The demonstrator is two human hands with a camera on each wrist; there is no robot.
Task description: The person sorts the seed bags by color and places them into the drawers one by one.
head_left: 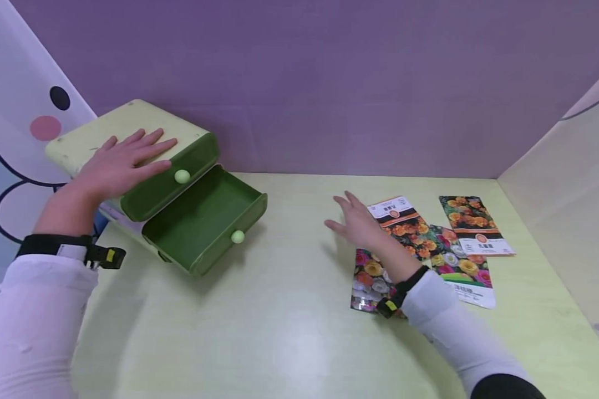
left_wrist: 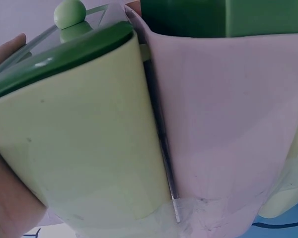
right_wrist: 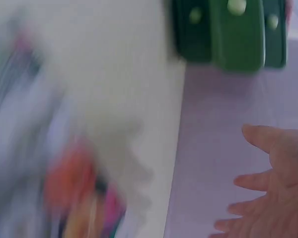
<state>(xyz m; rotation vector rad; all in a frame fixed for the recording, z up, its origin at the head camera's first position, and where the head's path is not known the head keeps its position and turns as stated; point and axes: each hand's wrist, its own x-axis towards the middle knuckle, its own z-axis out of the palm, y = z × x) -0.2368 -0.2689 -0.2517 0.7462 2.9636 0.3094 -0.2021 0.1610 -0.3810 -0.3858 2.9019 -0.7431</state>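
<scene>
A: In the head view, what is the left hand (head_left: 125,163) doing?

B: Resting on top of the cream-and-green drawer unit (head_left: 145,116), at the far left of the table (head_left: 279,310). Its fingers are spread, gripping nothing. One green drawer (head_left: 204,216) with a round knob (head_left: 237,236) is pulled out toward the near right.

A: And the right hand (head_left: 361,224)?

B: Nothing in it either; fingers apart, over the table between the drawer and the flower packets, with the forearm (head_left: 399,260) reaching across them.

A: How do the packets lie?

B: Four of them, on the right. One orange-flower packet (head_left: 404,224) is at the group's far left, another orange-flower packet (head_left: 469,219) at its far right. A mixed-flower packet (head_left: 464,269) sits between those two, somewhat nearer. The darker rose packet (head_left: 366,282) is near left, partly hidden by the forearm.

A: The left wrist view?

B: The unit's cream tier (left_wrist: 89,134) beside its pink tier (left_wrist: 228,109), a narrow gap between, clear tape (left_wrist: 201,213) across both. Only bits of the hand show at the left edge, so I can't tell its grip from there.

A: The right wrist view?

B: Parted, unloaded fingers at right, three green drawer fronts (right_wrist: 238,42) beyond. The packets at left are too blurred to tell apart.
</scene>
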